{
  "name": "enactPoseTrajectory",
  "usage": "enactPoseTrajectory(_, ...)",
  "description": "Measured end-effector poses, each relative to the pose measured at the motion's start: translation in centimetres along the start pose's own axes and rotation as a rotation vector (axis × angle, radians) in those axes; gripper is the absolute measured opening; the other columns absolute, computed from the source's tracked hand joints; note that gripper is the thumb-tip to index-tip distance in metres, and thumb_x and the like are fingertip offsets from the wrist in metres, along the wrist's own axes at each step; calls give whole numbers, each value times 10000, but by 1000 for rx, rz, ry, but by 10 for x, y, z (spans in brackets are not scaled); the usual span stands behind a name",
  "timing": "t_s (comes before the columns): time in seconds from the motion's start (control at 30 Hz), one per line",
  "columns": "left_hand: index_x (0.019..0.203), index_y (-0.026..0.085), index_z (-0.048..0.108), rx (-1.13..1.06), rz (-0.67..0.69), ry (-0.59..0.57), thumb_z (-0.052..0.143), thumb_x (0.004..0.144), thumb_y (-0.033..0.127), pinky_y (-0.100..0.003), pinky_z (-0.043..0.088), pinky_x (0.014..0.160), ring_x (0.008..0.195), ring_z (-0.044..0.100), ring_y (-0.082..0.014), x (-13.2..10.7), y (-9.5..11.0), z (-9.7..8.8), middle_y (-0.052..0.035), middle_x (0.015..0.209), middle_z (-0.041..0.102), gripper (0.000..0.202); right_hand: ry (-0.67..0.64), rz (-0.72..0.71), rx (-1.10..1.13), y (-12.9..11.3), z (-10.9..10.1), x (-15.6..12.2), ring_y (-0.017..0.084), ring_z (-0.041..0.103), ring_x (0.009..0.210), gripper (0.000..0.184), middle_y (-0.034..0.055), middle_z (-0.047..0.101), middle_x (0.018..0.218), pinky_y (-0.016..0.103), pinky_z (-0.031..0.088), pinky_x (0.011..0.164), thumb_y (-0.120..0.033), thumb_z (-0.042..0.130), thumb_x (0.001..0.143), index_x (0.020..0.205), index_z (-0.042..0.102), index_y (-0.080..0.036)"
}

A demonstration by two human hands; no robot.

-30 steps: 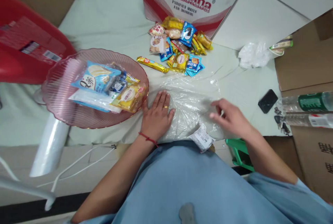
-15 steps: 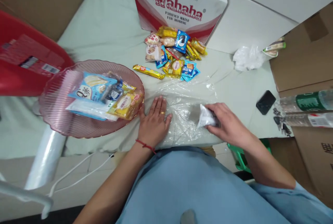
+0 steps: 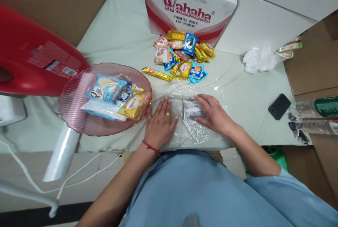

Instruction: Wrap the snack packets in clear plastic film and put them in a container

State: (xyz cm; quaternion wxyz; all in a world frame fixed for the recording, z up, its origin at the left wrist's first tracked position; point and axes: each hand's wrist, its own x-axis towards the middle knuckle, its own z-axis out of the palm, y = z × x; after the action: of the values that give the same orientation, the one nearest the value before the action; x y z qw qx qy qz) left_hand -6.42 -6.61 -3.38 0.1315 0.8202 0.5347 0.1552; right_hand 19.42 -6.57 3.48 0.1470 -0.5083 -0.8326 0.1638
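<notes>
My left hand (image 3: 160,121) lies flat, fingers together, on the left end of a clear plastic bag (image 3: 200,133) spread on the pale green table. My right hand (image 3: 215,114) presses a small white snack packet (image 3: 192,109) down onto the bag, fingers stretched over its right side. A pink ribbed plate (image 3: 87,121) with several snack packets sits just left of my left hand. A heap of loose snack packets (image 3: 185,56) lies further back.
A white and red Wahaha box (image 3: 190,5) stands behind the heap, white boxes to its right. A crumpled plastic bag (image 3: 258,60), a black phone (image 3: 279,106), keys and bottles lie right. A red chair (image 3: 31,61) stands left.
My right hand picked up the white packet from the table's near edge and carried it left onto the clear bag. My left hand stayed put.
</notes>
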Motion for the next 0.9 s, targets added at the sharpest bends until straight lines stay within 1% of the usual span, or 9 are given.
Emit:
enactPoseTrajectory(0.1, 1706, 166, 185, -52, 79, 114, 453, 1074, 360, -582, 190, 1317, 1600, 360, -308, -8, -4, -4, -199, 1726, 337, 714, 122, -52, 98, 5, -10, -43, 306, 609, 1181, 464, 149, 628, 1298, 492, 549, 989, -324, 662, 1014, 1454, 534, -251)
enactPoseTrajectory(0.17, 1710, 204, 167, -102, 184, 142, 487, 1045, 257, -562, 200, 1321, 1614, 336, -286, -18, -7, -12, -179, 1710, 388, 740, 94, -68, 149, 7, -9, -74, 280, 635, 1063, 392, 123, 651, 1179, 451, 571, 896, -336, 687, 1003, 1369, 579, -246)
enactPoseTrajectory(0.27, 1699, 242, 202, -208, 403, 16, 460, 945, 88, -543, 222, 1328, 1595, 376, -243, -37, -14, -27, -138, 1663, 480, 812, 8, -68, 155, 11, 4, -111, 294, 635, 1122, 460, 145, 647, 1242, 466, 572, 927, -373, 745, 970, 1366, 573, -215)
enactPoseTrajectory(0.37, 1628, 199, 348, -274, 516, -153, 479, 864, 66, -539, 245, 1329, 1557, 438, -250, -52, -24, -35, -149, 1640, 507, 786, 37, -28, 129, 15, 19, -127, 295, 620, 1209, 311, 145, 649, 1272, 469, 561, 975, -270, 681, 1011, 1308, 605, -218)
enactPoseTrajectory(0.5, 1312, 214, 609, -274, 487, -129, 525, 959, 118, -504, 309, 1295, 1453, 559, -235, -55, -32, -29, -114, 1475, 671, 375, 89, -47, 153, 19, 21, -116, 248, 646, 1100, 143, 102, 693, 1166, 428, 563, 935, -172, 583, 1043, 1145, 660, -234)
enactPoseTrajectory(0.6, 1126, 230, 645, -295, 424, -27, 509, 1034, 158, -433, 446, 1158, 1271, 683, -199, -43, -30, -22, -72, 1282, 772, 180, 44, -87, 211, 24, 6, -94, 216, 652, 980, 128, 86, 723, 1092, 381, 569, 867, -199, 553, 1064, 1126, 660, -233)
enactPoseTrajectory(0.77, 1007, 211, 646, -376, 170, 56, 438, 1091, 284, -357, 536, 856, 961, 737, -195, -14, -18, -20, -61, 1013, 789, 236, -45, -107, 222, 32, -32, -53, 195, 631, 853, 204, 52, 706, 889, 337, 535, 797, -299, 486, 1105, 1029, 660, -225)
enactPoseTrajectory(0.83, 1000, 207, 659, -396, 105, 63, 411, 1101, 320, -353, 539, 818, 900, 725, -198, -8, -13, -20, -59, 949, 773, 291, -40, -76, 219, 35, -42, -40, 180, 615, 786, 274, 34, 667, 802, 311, 505, 741, -354, 490, 1109, 942, 659, -219)
enactPoseTrajectory(0.9, 1064, 198, 679, -386, 82, 82, 403, 1101, 315, -353, 549, 839, 948, 725, -203, -7, -9, -18, -79, 1009, 779, 302, 32, -4, 213, 35, -45, -28, 166, 578, 705, 356, 16, 610, 718, 297, 470, 684, -385, 485, 1112, 841, 640, -215)
